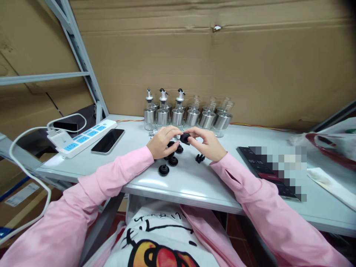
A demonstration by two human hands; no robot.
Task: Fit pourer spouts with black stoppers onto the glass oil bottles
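a black cap [184, 138] is being held in front of the bottles [192, 117], pinched between the right hand's [205, 142] nearly closed thumb and fingers. beside it, the left hand [164, 142] is being held half-curled; whether the cap is also being gripped there cannot be told.

A white power strip [72, 147] with blue sockets lies just beside a dark-screened phone [108, 141]; cardboard [155, 55] stands behind. Far right, past a partly pixelated device [251, 160], sits perhaps a plastic bag [338, 142].
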